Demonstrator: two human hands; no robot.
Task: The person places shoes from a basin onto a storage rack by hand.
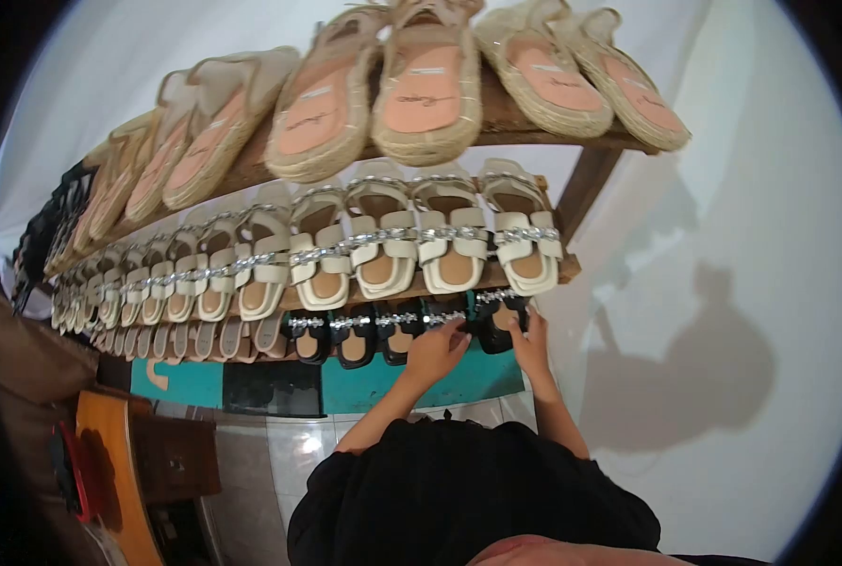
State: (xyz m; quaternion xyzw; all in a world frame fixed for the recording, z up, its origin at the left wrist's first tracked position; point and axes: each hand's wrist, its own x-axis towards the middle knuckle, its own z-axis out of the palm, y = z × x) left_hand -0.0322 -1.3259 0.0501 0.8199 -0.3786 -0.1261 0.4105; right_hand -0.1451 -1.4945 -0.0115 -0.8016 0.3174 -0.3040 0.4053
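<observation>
On the lowest shelf level, black sandals with silvery chain straps stand in a row. My right hand (532, 344) grips the outer side of the rightmost black sandal (498, 311), its thumb on the sandal's front. My left hand (437, 351) is closed at the front of the neighbouring black sandal (445, 307), covering its toe part. The undersides of my left fingers are hidden. Just left of that hand stands another black sandal (399, 332), apart from the ones I touch.
Cream chain-strap sandals (380, 255) fill the middle shelf above my hands. Espadrilles with pink insoles (427, 90) line the top shelf. A teal surface (369, 379) lies below the rack. A white wall (723, 311) stands to the right, a wooden cabinet (171, 457) at lower left.
</observation>
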